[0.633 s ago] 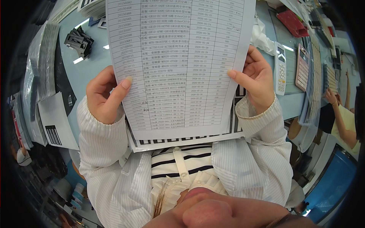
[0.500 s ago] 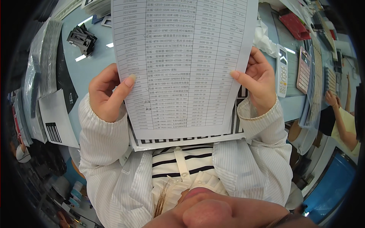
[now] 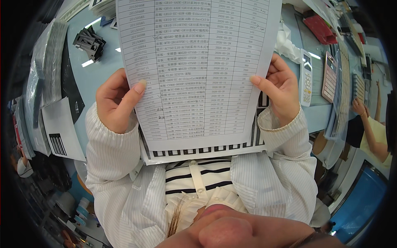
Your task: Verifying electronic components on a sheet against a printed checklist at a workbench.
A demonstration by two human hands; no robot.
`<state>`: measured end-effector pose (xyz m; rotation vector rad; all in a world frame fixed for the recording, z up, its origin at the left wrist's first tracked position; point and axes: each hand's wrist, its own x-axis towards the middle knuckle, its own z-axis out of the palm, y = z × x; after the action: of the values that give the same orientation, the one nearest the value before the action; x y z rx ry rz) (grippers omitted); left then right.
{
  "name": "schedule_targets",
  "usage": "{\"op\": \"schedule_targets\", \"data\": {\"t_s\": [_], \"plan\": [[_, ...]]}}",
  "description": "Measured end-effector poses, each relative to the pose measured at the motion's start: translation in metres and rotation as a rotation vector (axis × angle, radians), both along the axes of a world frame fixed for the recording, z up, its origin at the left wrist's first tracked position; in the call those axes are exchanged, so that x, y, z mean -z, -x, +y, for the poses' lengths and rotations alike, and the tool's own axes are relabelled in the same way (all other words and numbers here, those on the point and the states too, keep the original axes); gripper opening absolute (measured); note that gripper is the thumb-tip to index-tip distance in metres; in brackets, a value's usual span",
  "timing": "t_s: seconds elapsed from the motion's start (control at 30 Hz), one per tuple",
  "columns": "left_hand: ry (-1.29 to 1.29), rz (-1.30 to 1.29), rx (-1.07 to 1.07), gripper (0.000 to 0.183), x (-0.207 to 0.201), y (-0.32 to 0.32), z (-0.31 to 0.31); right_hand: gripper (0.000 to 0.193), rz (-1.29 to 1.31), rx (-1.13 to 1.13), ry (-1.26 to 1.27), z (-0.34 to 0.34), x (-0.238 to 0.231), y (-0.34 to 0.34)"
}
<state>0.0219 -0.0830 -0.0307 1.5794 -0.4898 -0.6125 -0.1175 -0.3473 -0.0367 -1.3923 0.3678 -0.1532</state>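
Note:
A white sheet of paper (image 3: 231, 62) with a printed table and a few pen marks is held up in front of me. My left hand (image 3: 120, 101) pinches its left edge, thumb on the front and fingers curled behind. At the right edge my right hand (image 3: 279, 89) grips it the same way, thumb tip on the margin. Below the sheet's bottom edge, another sheet with a black-and-white block pattern (image 3: 206, 149) shows in part; the rest of it is hidden behind the paper.
Black plastic parts (image 3: 89, 43) lie on the table at the left, beside stacked plastic-wrapped sheets (image 3: 51, 62). On the right are a white remote-like device (image 3: 306, 78), a pink calculator (image 3: 330, 76), crumpled white tissue (image 3: 287, 45) and a red pouch (image 3: 320, 29). Another person (image 3: 374, 140) works at far right.
The paper has shifted slightly up and to the left between my hands, tilting a little. Both hands keep their grip and have barely moved.

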Motion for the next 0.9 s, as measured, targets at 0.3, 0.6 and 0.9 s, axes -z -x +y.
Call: {"op": "schedule_targets", "data": {"t_s": [0.3, 0.6, 0.9], "plan": [[-0.011, -0.033, 0.007, 0.021, 0.0022, 0.0002, -0.0006, 0.042, -0.011, 0.004, 0.000, -0.0020, 0.0003, 0.0018], [-0.031, -0.047, 0.014, 0.021, 0.0016, -0.0002, 0.0008, 0.045, -0.003, 0.017, -0.011, -0.0016, -0.0003, 0.0015], [-0.023, -0.042, 0.010, 0.022, 0.0010, 0.0005, 0.0006, 0.040, -0.006, 0.020, 0.007, -0.0004, -0.0003, 0.0018]]}}
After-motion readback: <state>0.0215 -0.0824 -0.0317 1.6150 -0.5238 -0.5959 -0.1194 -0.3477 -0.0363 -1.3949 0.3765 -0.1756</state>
